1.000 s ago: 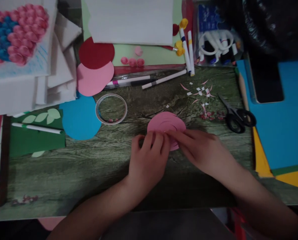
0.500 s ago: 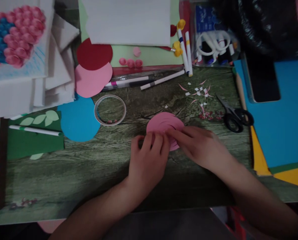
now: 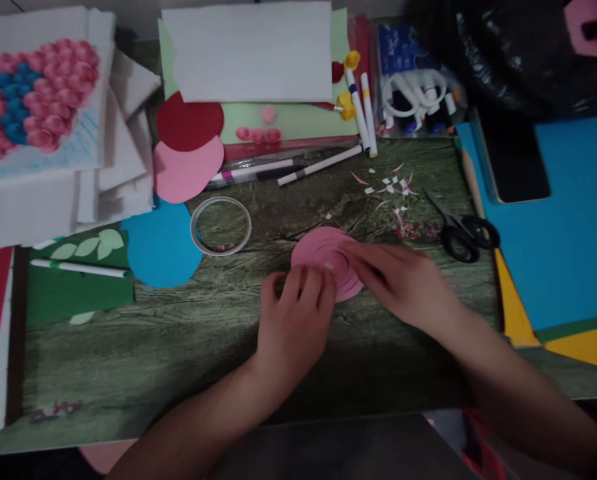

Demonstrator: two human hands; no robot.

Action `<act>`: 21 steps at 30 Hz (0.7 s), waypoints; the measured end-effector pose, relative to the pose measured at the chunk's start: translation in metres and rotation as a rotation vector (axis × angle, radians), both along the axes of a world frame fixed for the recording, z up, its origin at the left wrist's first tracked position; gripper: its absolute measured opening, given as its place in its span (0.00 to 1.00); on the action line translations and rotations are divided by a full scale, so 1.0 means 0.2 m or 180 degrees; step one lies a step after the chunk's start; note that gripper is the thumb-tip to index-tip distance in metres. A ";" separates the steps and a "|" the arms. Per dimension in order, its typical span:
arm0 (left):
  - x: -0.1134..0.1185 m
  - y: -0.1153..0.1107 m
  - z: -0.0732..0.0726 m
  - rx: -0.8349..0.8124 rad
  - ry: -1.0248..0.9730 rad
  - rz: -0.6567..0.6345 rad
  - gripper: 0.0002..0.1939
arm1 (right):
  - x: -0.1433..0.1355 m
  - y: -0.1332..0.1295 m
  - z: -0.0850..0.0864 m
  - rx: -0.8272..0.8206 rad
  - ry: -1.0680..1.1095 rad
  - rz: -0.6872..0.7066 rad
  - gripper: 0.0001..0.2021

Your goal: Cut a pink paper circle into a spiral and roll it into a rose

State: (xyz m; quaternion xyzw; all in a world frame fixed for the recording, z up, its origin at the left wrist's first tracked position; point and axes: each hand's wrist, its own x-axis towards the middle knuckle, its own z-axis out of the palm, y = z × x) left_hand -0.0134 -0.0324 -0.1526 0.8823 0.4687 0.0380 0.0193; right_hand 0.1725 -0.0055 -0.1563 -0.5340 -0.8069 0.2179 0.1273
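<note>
A round pink paper spiral (image 3: pixel 315 243), cut into rings, lies flat on the wood-patterned table in front of me. Curled over its lower left part, the fingers of my left hand (image 3: pixel 294 310) are closed on the paper. A small whitish piece (image 3: pixel 329 266) shows near the spiral's middle, beside those fingertips. From the right, my right hand (image 3: pixel 403 277) pinches the spiral's inner rings with thumb and forefinger. The exact contact of its fingertips is partly hidden. Black-handled scissors (image 3: pixel 463 233) rest to the right of this hand.
A tape roll (image 3: pixel 193 230) lies left of the spiral, beside a blue paper circle (image 3: pixel 163 250). Paper scraps (image 3: pixel 391 187) are scattered beyond my right hand. A phone (image 3: pixel 515 160) rests on blue sheets at right. A picture with rolled paper flowers (image 3: pixel 58 87) is at far left.
My right fingertips have moved away from the left ones, up and right over the spiral, uncovering its middle and the small whitish piece. My left hand has stayed on the paper. The view has shifted slightly.
</note>
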 end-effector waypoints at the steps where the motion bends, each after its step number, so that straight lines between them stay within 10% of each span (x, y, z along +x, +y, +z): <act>1: 0.00 0.00 0.00 0.0001 0.0000 -0.0003 0.18 | -0.01 0.00 0.00 -0.0009 0.0118 -0.0095 0.15; 21: -0.01 0.00 0.00 0.0075 -0.0012 -0.0014 0.17 | -0.12 0.03 -0.08 0.0524 -0.0248 -0.0815 0.18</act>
